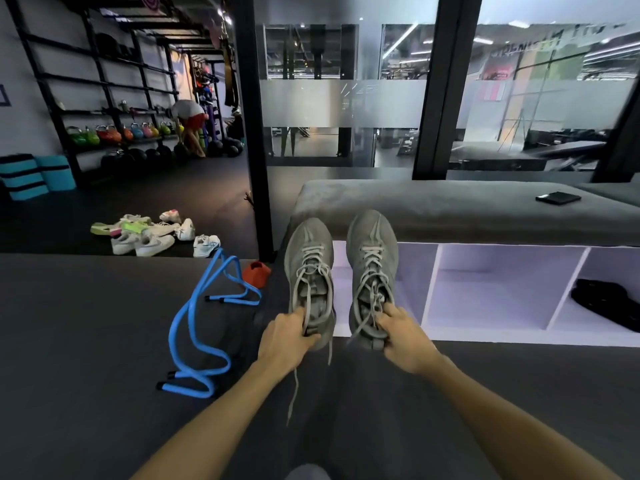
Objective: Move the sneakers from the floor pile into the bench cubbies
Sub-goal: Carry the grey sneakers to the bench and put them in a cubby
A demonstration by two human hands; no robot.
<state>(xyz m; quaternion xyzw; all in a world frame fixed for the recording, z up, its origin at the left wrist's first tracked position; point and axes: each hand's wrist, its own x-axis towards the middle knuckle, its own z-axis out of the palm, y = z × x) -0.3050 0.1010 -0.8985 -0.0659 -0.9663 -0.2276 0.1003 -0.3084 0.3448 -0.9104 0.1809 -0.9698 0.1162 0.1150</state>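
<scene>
Holding grey sneakers (308,271) before cubbies (502,289); one holds black cloth (606,303).

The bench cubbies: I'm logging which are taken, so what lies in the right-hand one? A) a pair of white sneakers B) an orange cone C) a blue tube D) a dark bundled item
D: a dark bundled item lies in the right-hand cubby, while the white sneakers are on the floor.

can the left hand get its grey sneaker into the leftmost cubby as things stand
Probably yes: the left hand holds its grey sneaker right before the leftmost cubby, whose mouth looks open.
</scene>
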